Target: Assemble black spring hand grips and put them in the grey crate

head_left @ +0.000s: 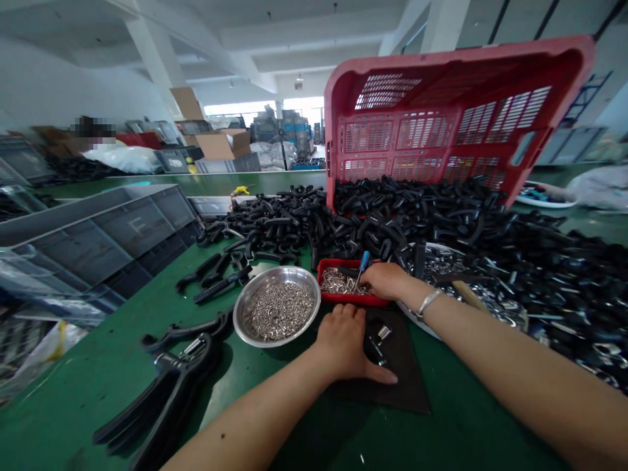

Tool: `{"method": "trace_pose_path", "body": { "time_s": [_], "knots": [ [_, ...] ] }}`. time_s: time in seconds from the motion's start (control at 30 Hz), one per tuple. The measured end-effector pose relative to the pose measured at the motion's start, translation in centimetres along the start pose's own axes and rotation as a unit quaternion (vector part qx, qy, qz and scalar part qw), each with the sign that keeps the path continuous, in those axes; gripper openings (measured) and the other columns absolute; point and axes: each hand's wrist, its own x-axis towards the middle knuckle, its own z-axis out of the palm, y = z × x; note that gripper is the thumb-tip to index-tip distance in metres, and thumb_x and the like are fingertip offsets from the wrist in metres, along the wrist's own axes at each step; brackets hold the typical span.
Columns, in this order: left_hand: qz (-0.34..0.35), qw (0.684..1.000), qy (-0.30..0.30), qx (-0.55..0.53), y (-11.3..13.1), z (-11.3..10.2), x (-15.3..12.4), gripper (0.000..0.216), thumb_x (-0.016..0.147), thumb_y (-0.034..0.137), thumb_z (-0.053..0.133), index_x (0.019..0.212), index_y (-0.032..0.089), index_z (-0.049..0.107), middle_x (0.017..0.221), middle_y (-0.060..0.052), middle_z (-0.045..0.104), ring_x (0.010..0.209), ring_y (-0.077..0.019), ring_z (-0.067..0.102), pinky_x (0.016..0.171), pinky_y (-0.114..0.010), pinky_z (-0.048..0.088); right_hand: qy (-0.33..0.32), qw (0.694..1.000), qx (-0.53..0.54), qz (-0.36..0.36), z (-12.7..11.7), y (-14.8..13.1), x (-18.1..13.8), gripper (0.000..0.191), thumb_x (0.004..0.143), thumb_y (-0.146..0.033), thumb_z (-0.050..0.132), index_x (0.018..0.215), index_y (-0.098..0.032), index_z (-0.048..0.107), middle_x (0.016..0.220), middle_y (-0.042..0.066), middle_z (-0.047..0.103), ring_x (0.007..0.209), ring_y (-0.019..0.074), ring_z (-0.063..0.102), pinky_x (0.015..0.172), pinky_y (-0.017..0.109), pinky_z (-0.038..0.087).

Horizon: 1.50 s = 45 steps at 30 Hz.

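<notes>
My left hand (343, 343) lies palm down over a dark mat (407, 389), thumb stretched out and fingers apart from it. Beside its palm is a black part with a spring (384, 332), partly hidden by the hand. My right hand (387, 280) reaches into a red tray (338, 299) of small metal pieces, fingers closed together. A blue-handled screwdriver (364, 261) slants up at its fingertips; whether the fingers grip it is unclear. A metal bowl (240, 320) full of small metal pieces stands left of the tray. An assembled black spring clamp (179, 373) lies at front left.
Black clamp parts (289, 219) are heaped across the back and right. A tipped red crate (338, 131) spills more of them. Under my right forearm, a round tray holds metal parts and a wooden-handled tool (468, 296). Grey crates (108, 229) stand left; a person (105, 154) is farther back.
</notes>
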Motion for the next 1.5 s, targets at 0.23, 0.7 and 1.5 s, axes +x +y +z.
{"method": "trace_pose_path", "body": {
  "time_s": [0.23,0.7,1.5],
  "knots": [
    [-0.133,0.989,-0.004,0.071,-3.4,-3.8,5.6,0.031,0.078,0.04,0.045,0.1,0.025,0.062,0.101,-0.008,0.062,0.094,-0.0263,0.057,0.076,-0.037,0.045,0.098,0.989,0.093,0.051,1.7,1.8,-0.7,0.021,0.078,-0.03,0.05,0.086,-0.02,0.067,0.088,0.006,0.068,0.083,0.0182,0.06,0.071,0.026,0.042],
    [-0.139,0.989,0.004,0.055,-5.3,-2.7,8.0,0.022,0.074,0.033,0.052,0.085,0.023,0.068,0.09,-0.009,0.067,0.083,-0.0232,0.061,0.07,-0.031,0.045,0.151,0.953,0.255,0.06,1.4,1.5,-5.8,0.021,0.074,-0.037,0.054,0.072,-0.019,0.065,0.068,0.0,0.065,0.064,0.0136,0.057,0.057,0.023,0.038],
    [-0.041,0.923,-0.013,-0.381,-2.7,-0.2,1.1,0.02,0.082,0.024,0.041,0.097,0.018,0.052,0.082,-0.002,0.064,0.055,-0.0087,0.06,0.051,-0.02,0.044,0.208,0.967,0.144,0.025,6.4,-1.2,-10.2,0.025,0.086,-0.031,0.04,0.084,-0.018,0.061,0.084,0.007,0.063,0.079,0.0167,0.057,0.069,0.027,0.042]
  ]
}}
